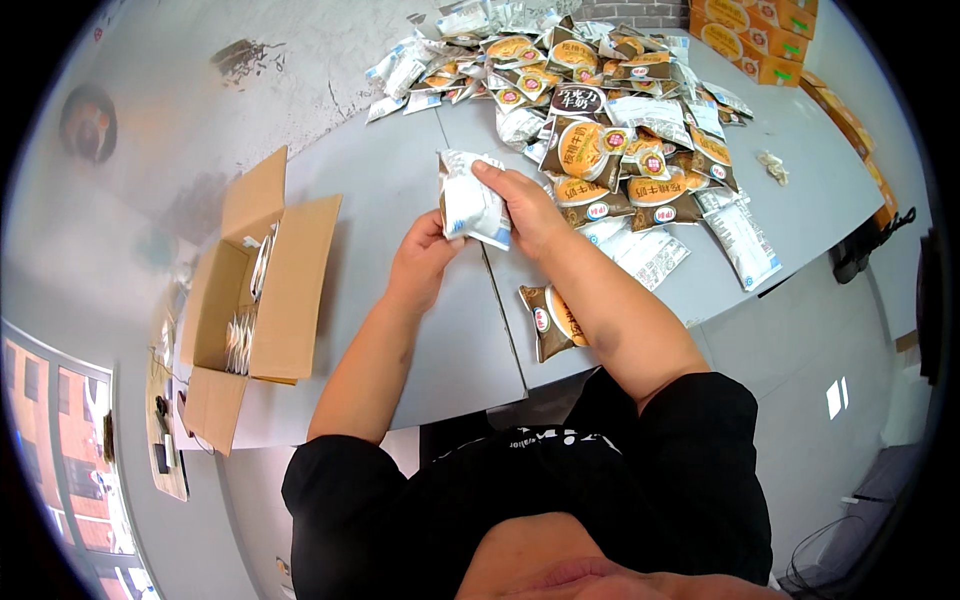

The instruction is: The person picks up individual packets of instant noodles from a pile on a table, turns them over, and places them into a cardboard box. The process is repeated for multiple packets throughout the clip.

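Observation:
Between my two hands is a white pouch (470,198) with blue corners, held up over the grey table. My left hand (425,250) grips its lower left edge. My right hand (525,205) is closed on its right side, thumb on the front. To the right spreads a heap of brown-and-orange and white pouches (585,152), several layers deep. One brown pouch (541,322) lies nearer me, partly hidden under my right forearm. On the left stands an open cardboard box (290,290), its flaps spread, with several pouches (240,342) standing upright inside.
The grey table (385,175) has a seam running between its tops. Orange cartons (755,38) are stacked at the far right corner. A crumpled scrap (773,167) lies right of the heap. At the far left, a board (168,450) holds small dark items.

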{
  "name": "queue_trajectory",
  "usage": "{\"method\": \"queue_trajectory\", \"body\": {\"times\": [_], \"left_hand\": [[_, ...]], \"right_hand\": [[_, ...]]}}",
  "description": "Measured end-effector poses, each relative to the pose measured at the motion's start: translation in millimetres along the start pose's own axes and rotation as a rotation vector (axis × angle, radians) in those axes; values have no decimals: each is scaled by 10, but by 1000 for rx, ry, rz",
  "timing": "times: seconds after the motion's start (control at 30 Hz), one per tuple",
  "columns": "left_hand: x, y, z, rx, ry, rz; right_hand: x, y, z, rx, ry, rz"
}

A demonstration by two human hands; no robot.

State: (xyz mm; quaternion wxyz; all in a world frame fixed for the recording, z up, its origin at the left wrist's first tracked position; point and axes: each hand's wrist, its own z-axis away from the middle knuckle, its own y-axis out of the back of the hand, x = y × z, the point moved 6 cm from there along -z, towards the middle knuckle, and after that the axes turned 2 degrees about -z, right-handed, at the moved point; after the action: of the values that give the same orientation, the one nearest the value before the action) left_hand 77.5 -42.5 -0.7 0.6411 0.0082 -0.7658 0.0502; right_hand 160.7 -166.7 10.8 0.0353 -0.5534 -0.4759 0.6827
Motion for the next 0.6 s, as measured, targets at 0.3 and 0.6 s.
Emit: {"method": "queue_trajectory", "body": {"times": [0.3, 0.6], "left_hand": [[-67, 8, 167, -47, 202, 123], [-92, -21, 175, 6, 285, -215]], "right_hand": [[-16, -174, 97, -36, 256, 794], [40, -179, 103, -131, 121, 673]]}}
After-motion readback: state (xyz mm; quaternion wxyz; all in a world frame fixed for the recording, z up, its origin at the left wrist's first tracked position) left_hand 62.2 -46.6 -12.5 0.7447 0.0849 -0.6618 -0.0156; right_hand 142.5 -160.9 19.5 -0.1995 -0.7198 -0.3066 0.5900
